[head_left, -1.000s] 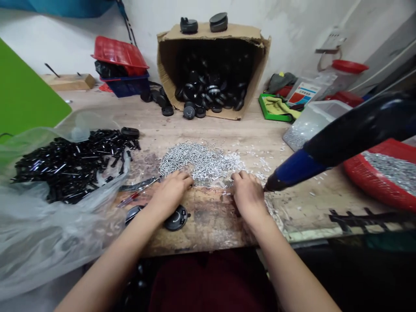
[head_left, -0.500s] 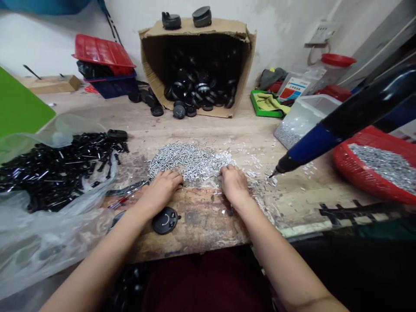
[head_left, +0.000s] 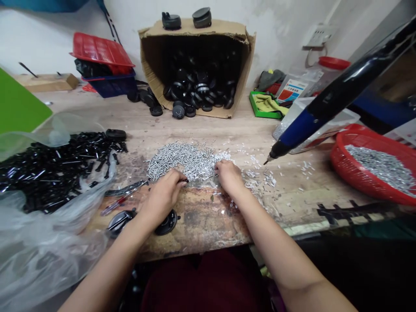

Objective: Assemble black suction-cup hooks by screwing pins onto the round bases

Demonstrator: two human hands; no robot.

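A heap of small silver screws (head_left: 182, 158) lies mid-table, with white bits (head_left: 260, 175) scattered to its right. My left hand (head_left: 165, 193) rests at the heap's near edge, fingers curled and pinching a small dark piece I cannot make out. My right hand (head_left: 229, 175) sits at the heap's right edge with its fingers curled into the screws. Two round black caps (head_left: 167, 223) lie on the table just below my left wrist. A blue and black electric screwdriver (head_left: 312, 119) hangs in from the right, its tip above the white bits.
A plastic bag of black pins (head_left: 52, 167) lies left. A tipped cardboard box (head_left: 195, 30) of black caps stands at the back. A red basket (head_left: 367, 143) of screws and a clear tub (head_left: 325, 130) are right. A red pen (head_left: 120, 201) lies beside my left hand.
My left hand has drawn back from the heap and closed into a pinch. My right hand slid left along the heap. The hanging screwdriver swung up and away to the right.
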